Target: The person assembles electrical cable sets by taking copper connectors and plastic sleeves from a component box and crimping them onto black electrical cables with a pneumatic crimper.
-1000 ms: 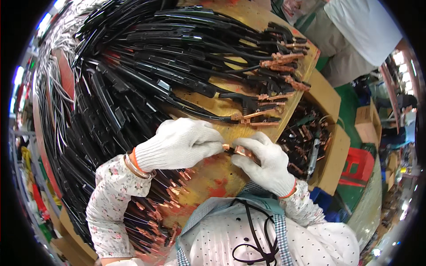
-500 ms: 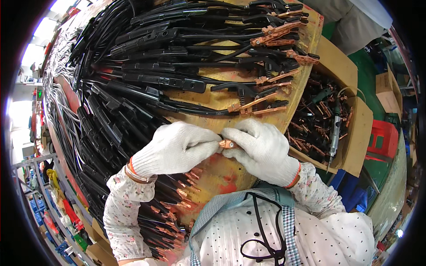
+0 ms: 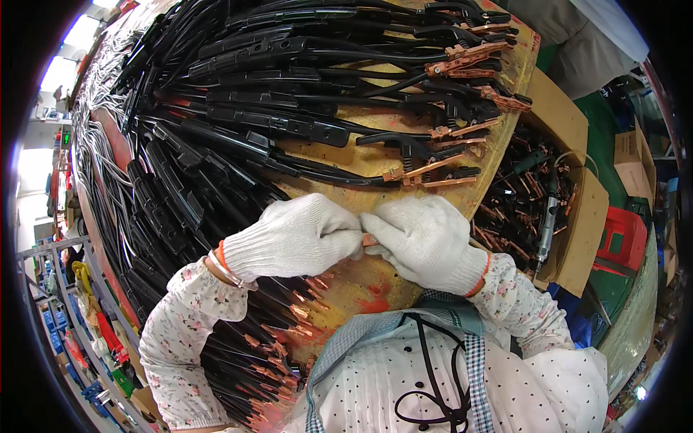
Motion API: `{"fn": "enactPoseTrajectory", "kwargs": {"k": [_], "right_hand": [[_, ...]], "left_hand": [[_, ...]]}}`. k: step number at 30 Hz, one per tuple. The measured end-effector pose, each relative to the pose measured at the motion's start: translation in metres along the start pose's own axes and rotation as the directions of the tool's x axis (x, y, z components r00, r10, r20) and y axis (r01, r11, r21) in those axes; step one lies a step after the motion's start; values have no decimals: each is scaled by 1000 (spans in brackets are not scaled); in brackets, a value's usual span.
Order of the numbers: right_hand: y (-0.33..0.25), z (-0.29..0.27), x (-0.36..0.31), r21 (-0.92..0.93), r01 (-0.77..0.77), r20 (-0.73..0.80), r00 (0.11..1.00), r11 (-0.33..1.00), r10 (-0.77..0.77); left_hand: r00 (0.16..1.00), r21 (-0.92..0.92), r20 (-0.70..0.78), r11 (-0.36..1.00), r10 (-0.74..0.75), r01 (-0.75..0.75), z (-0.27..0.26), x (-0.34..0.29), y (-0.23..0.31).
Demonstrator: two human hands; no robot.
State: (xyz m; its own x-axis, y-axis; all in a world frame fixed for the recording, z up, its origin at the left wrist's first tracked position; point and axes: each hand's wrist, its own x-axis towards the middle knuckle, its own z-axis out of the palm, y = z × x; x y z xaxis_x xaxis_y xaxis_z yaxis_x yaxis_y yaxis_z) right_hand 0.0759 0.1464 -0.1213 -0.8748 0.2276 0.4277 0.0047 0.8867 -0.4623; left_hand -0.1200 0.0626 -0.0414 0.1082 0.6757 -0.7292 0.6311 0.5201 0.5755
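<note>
Copper-coloured metal piece point(image 3: 369, 240), small, centre of frame, mostly hidden by gloves. Left hand point(image 3: 299, 237), white knit glove: thumb and fingers pinched together at the piece's left end. Right hand point(image 3: 422, 242), matching glove: fingers curled, pinching the same piece from the right. Yellow worktop point(image 3: 345, 289), red-stained, beneath both hands. Copper-tipped black leads point(image 3: 302, 313), bundled, lower centre. Black plastic sleeves point(image 3: 271, 123), many, on cables, upper left to centre. Black spring clamps point(image 3: 410, 149) with copper-coloured jaws, in a row, upper right of centre. Cardboard box point(image 3: 583, 238), open, right, containing loose black and copper-coloured parts point(image 3: 498, 216) and one silver cylindrical power driver point(image 3: 548, 225). Red plastic stool point(image 3: 635, 234), far right.
</note>
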Motion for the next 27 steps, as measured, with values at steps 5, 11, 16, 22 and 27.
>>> {"fn": "enactPoseTrajectory", "kwargs": {"k": [5,11,16,22,27], "right_hand": [[2,4,4,-12,5,18,1000,1000,-5],[8,4,4,65,-72,81,995,995,66],[9,7,9,40,-8,81,997,999,5],[5,9,12,82,9,105,994,997,-17],[5,4,14,112,7,123,992,994,-21]], "left_hand": [[998,89,-41,995,39,-36,-1,-2,-3],[770,579,-317,756,554,-306,15,-5,-37],[791,667,-265,697,551,-262,18,-3,-37],[808,676,-241,690,538,-258,21,-3,-31],[781,613,-320,746,536,-261,25,3,-36]]}}
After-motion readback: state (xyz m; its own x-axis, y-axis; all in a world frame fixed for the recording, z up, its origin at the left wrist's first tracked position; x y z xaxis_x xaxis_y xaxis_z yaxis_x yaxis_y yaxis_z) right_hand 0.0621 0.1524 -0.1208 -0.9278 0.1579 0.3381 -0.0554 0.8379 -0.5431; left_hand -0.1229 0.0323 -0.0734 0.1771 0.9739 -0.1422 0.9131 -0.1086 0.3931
